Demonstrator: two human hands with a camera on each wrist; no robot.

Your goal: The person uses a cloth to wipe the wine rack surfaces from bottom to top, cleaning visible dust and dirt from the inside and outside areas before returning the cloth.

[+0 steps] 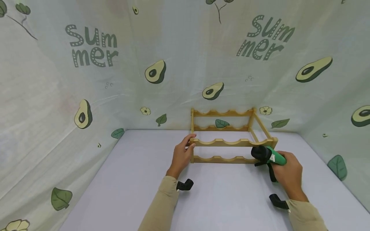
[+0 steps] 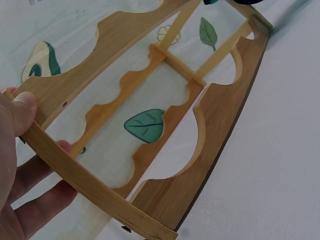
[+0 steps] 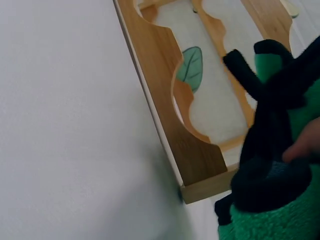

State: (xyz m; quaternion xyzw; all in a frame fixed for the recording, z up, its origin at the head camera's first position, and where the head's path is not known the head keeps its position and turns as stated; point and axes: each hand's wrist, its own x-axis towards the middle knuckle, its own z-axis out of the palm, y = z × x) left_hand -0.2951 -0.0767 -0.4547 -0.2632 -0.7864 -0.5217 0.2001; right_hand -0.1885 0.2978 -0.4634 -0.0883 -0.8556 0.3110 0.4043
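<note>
A wooden wine rack (image 1: 217, 143) with scalloped rails stands towards the back of the table. My left hand (image 1: 180, 157) grips its left end; in the left wrist view the thumb (image 2: 25, 110) lies on one side of the end bar (image 2: 95, 182), with fingers on the other. My right hand (image 1: 290, 173) holds a green, fuzzy, roll-like item (image 1: 278, 158) with black straps and a black end. That black end overlaps the rack's front right corner in the head view. In the right wrist view the straps (image 3: 272, 100) hang close beside the rack's end.
A white cloth covers the table (image 1: 130, 192). Behind and beside it hangs a pale curtain (image 1: 179, 106) printed with avocados, leaves and lettering. Each wrist wears a small black camera mount, as on the left wrist (image 1: 185, 184).
</note>
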